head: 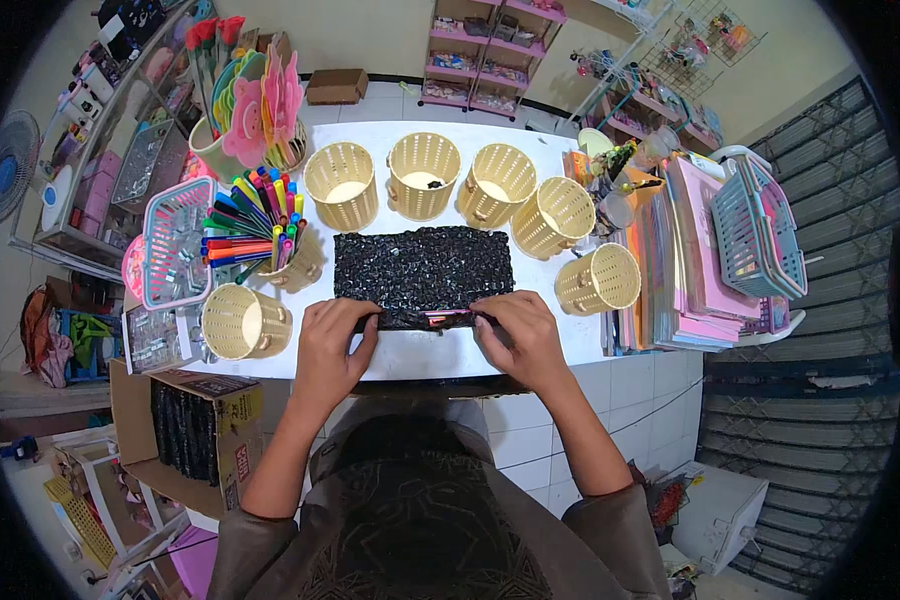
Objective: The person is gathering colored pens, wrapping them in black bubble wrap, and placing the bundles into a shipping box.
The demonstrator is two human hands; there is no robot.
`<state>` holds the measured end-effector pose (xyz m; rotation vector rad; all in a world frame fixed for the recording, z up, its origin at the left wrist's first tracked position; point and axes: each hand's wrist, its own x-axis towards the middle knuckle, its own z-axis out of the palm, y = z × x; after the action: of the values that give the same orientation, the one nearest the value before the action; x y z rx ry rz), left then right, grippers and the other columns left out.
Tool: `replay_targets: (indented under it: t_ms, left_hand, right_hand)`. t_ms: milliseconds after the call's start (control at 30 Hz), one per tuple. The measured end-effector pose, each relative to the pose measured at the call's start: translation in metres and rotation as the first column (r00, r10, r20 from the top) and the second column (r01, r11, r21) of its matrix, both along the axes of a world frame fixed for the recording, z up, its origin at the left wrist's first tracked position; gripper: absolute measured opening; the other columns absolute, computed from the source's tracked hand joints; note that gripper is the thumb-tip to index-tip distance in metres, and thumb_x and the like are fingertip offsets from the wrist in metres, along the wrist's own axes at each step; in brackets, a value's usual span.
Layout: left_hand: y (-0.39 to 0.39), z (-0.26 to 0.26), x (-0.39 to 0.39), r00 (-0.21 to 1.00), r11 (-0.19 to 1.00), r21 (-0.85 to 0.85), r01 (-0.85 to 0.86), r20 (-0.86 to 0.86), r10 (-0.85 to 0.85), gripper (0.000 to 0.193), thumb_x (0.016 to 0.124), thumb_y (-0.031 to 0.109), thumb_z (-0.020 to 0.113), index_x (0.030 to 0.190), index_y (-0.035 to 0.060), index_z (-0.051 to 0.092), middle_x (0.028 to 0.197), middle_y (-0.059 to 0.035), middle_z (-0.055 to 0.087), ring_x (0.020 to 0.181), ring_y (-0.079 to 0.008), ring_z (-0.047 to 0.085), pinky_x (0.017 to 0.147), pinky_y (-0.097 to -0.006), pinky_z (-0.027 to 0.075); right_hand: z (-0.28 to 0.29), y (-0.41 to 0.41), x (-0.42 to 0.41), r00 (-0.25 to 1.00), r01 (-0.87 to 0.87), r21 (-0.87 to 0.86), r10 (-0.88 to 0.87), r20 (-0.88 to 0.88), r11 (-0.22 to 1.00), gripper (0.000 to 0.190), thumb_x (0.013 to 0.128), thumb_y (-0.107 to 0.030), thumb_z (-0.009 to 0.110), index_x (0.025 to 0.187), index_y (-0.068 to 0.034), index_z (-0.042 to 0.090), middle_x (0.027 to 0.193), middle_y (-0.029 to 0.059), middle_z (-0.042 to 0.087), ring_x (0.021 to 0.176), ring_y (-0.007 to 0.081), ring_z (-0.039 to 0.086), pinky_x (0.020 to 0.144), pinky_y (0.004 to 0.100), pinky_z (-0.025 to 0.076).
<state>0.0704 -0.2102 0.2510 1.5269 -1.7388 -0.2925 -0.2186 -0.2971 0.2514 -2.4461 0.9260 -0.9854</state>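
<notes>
A flat black woven pouch (423, 266) lies on the white table in front of me. My left hand (339, 341) pinches the left part of its near edge between thumb and fingers. At the right part of the same edge, my right hand (521, 334) grips in the same way. Between the hands the edge gapes a little, and a strip of something pink and colourful (442, 318) shows inside. Several cream perforated plastic baskets stand around the pouch, among them one at the back (424, 176) with a small black thing inside and one at the left (246, 322).
A basket of coloured markers (296, 262) and a blue-pink basket (180, 244) of clear items stand at the left. Stacked folders or papers (690, 247) and a grey-blue basket (757, 232) are at the right. A cardboard box (135, 435) with black packs is below left.
</notes>
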Motion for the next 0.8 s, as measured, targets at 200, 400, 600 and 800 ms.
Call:
replay_targets:
  t_ms: [200,400,600,800]
  left_hand:
    - [-0.0055,0.0032,-0.0003,0.996,0.997,0.018,0.077,0.053,-0.078,0.016,0.09,-0.001,0.076,0.105,0.0057,0.075,0.102,-0.008,0.069,0.1,-0.0325,0.068,0.097,-0.0445,0.045]
    - [-0.0033,0.0069,-0.0015,0.992,0.997,0.006,0.076,0.104,-0.076,0.019,0.09,0.001,0.08,0.107,0.0085,0.079,0.106,-0.0051,0.073,0.105,-0.0283,0.07,0.099,-0.044,0.045]
    - [-0.0038,0.0053,-0.0003,0.984,0.994,-0.061,0.095,0.16,-0.084,0.021,0.087,0.02,0.092,0.106,0.0119,0.086,0.103,-0.0008,0.075,0.097,-0.0222,0.071,0.095,-0.0437,0.046]
    - [-0.0072,0.0037,-0.0016,0.978,0.998,-0.055,0.042,0.206,-0.03,0.021,0.088,0.023,0.092,0.108,0.015,0.089,0.12,0.0,0.073,0.117,-0.0242,0.068,0.105,-0.0475,0.04]
  right_hand:
    - [-0.0038,-0.0039,0.0018,1.0,-0.007,-0.046,0.007,-0.001,0.999,0.021,0.088,-0.001,0.081,0.108,-0.006,0.079,0.103,0.0081,0.082,0.091,0.0274,0.078,0.088,0.0422,0.057]
    - [-0.0064,-0.0026,0.0011,1.0,-0.015,-0.095,0.012,-0.027,0.995,0.025,0.086,-0.001,0.08,0.11,-0.007,0.082,0.105,0.0072,0.083,0.096,0.0254,0.078,0.088,0.0416,0.057]
    - [-0.0045,-0.0039,-0.0004,0.997,-0.056,-0.121,0.05,-0.053,0.991,0.028,0.085,-0.003,0.081,0.113,-0.007,0.084,0.107,0.0076,0.084,0.101,0.0247,0.079,0.091,0.042,0.057]
    - [-0.0004,-0.0058,0.0012,0.996,-0.063,-0.087,0.056,-0.075,0.994,0.028,0.087,-0.01,0.088,0.114,-0.008,0.085,0.11,0.0066,0.083,0.103,0.0253,0.077,0.093,0.0411,0.055]
